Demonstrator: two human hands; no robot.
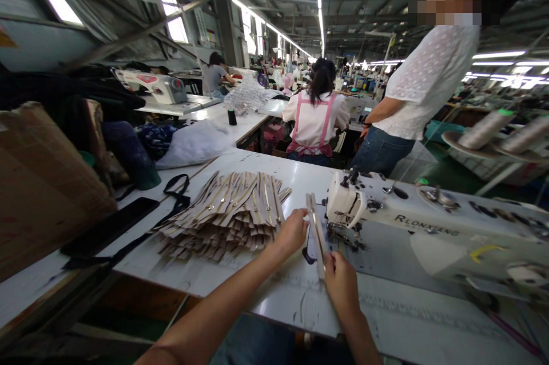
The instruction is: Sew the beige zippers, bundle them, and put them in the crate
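Between my two hands runs a beige zipper (316,230) with metal teeth, upright in view just left of the sewing machine's needle area (345,233). My left hand (294,231) pinches its upper part, near the slider. Lower down, the fingers of my right hand (341,279) are closed on the near end. To the left of my left hand lies a large pile of similar beige zippers (227,210), stacked in layers with several metal sliders showing. The white sewing machine (412,222) marked RLONXIANG stands right of my hands.
A dark phone-like slab (111,225), black straps (178,199) and a cardboard box (47,182) are on the left. Ahead, one person (317,113) sits with their back to me; another (416,90) stands at right. Thread cones (486,127) are at far right.
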